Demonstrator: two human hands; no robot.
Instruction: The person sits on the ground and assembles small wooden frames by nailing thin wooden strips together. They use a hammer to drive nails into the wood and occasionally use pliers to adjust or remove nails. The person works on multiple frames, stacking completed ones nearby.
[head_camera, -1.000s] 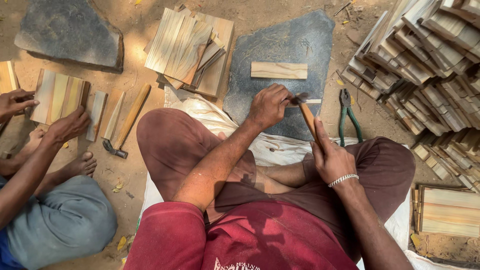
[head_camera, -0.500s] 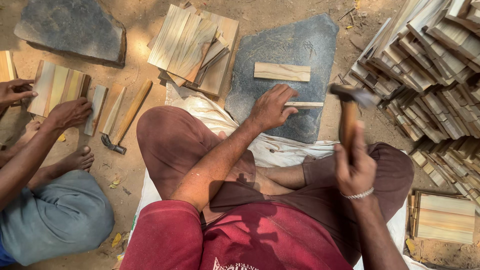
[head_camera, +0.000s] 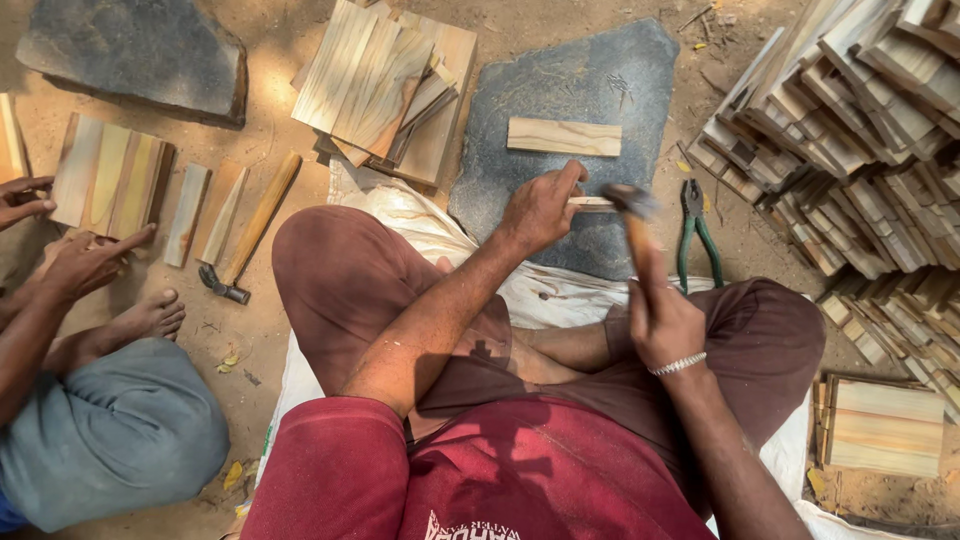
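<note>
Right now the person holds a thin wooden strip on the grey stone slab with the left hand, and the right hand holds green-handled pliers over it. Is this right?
Not quite. In the head view the left hand does hold the thin wooden strip on the grey stone slab, but the right hand holds a hammer. The green-handled pliers lie on the ground beside the slab.

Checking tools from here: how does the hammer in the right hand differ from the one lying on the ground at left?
The held hammer is gripped by the right hand, head down at the wood strip on the stone slab. The spare hammer lies flat on the dirt, untouched. Both have wooden handles and dark heads.
</note>
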